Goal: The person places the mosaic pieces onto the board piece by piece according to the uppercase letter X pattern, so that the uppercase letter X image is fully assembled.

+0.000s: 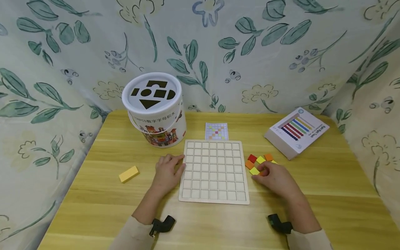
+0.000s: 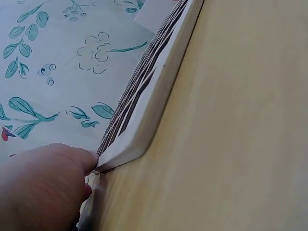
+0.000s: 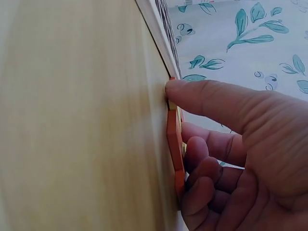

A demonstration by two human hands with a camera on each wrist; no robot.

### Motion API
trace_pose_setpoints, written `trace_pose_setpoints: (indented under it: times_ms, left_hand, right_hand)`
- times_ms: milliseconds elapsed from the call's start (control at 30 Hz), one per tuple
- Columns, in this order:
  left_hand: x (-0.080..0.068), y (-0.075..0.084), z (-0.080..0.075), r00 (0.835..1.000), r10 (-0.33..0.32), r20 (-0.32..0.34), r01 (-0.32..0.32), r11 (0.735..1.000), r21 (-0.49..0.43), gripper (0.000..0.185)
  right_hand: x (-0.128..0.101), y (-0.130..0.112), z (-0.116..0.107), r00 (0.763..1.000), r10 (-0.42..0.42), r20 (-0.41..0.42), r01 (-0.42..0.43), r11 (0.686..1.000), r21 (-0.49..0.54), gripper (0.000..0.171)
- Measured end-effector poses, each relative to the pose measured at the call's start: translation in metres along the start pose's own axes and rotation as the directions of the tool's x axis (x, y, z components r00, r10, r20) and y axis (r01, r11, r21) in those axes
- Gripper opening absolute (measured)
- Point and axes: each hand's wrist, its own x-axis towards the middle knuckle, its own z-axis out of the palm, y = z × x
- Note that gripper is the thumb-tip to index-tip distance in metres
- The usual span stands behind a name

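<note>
We work at a wooden table [image 1: 328,194] hemmed in by leaf-print cloth. Largest on it: a white bucket [image 1: 156,111] with shape slots in its lid, far left. Far right lies a flat box [image 1: 295,132] printed with coloured bead rows. Centre, the grid board [image 1: 214,171], all cells bare, its long axis running away from us. Beyond its far edge a small pattern card [image 1: 216,131] lies flat.

Our left hand [image 1: 168,170] rests at the board's left edge, fingers loosely bent against the frame, holding nothing; the left wrist view shows a fingertip touching the board's rim.

The tiles [image 1: 258,161], red, orange and yellow squares, sit in a small cluster just right of the board. Our right hand [image 1: 275,177] is on them, fingers curled, pinching a yellow tile [image 1: 254,171] at the cluster's near edge. The board lies directly left of this hand, close by, nothing between. The right hand is plainly nearer the tiles.

A yellow block [image 1: 128,174] lies alone, well left of the board.
</note>
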Motion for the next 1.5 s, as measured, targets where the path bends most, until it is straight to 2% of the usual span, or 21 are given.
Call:
trace_pose_setpoints:
  times_ms: [333,500,867,1133,1300,1500]
  left_hand:
    - [0.0,0.001,0.002,1.0,0.008,-0.025,-0.007,1.0,0.03,0.035]
    - [-0.001,0.001,0.002,1.0,0.003,-0.026,-0.002,0.999,0.035,0.035]
    - [0.0,0.001,0.001,1.0,0.008,-0.029,-0.007,0.999,0.039,0.035]
    - [-0.001,-0.001,0.002,0.999,0.011,-0.035,-0.009,0.999,0.044,0.035]
    - [-0.002,-0.002,0.004,0.999,0.02,-0.036,-0.018,0.999,0.047,0.035]
    - [0.0,0.0,0.002,0.999,0.017,-0.034,-0.015,0.999,0.045,0.035]
  right_hand:
    - [-0.002,-0.003,-0.003,1.0,-0.001,0.008,0.001,1.0,0.002,0.042]
    - [-0.005,-0.01,-0.003,0.998,-0.056,-0.006,0.056,0.998,0.0,0.037]
    - [0.003,-0.056,0.0,0.974,-0.226,0.007,0.226,0.974,0.03,0.027]
    - [0.019,-0.093,0.016,0.954,-0.296,0.053,0.296,0.955,0.005,0.024]
    - [0.028,-0.114,0.024,0.932,-0.358,0.062,0.36,0.933,-0.015,0.023]
    - [0.04,-0.135,0.031,0.918,-0.391,0.07,0.394,0.919,-0.026,0.024]
